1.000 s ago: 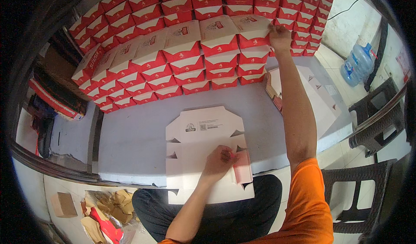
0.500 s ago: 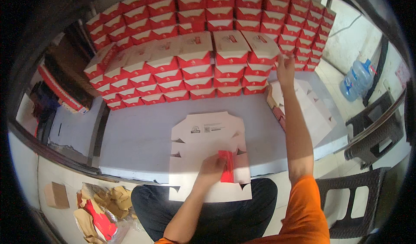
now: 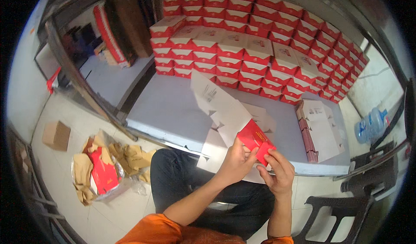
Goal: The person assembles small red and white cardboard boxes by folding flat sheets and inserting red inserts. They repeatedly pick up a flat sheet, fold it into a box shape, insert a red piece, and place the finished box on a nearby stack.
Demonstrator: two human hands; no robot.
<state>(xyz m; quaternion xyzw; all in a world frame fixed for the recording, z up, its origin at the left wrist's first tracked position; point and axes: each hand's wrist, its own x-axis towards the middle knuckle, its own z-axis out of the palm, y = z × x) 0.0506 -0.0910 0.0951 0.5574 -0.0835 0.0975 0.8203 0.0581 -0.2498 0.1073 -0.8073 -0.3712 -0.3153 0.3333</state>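
Both of my hands grip a partly folded carton (image 3: 232,116) over my lap. Its long lid panel is white with small grey print and slants up to the left; its end flaps are red. My left hand (image 3: 237,161) pinches the carton's near left corner, thumb on a red flap. On the right side, the fingers and thumb of my right hand (image 3: 279,171) close on another red flap. Below the carton lies a flat white carton blank (image 3: 211,151), spread over the table edge and my thighs and partly hidden by my hands.
Stacked red-and-white boxes (image 3: 255,64) fill the back of the grey-blue table (image 3: 164,99). A pile of flat blanks (image 3: 323,129) lies at the right. An opened bag with brown paper (image 3: 102,170) and a brown box (image 3: 56,135) are on the floor, left. Dark chairs (image 3: 333,213) and a water bottle (image 3: 372,125) stand right.
My right hand has come back from the box stacks at the right to the carton. The carton is lifted and partly folded, its lid raised. My view has turned left.
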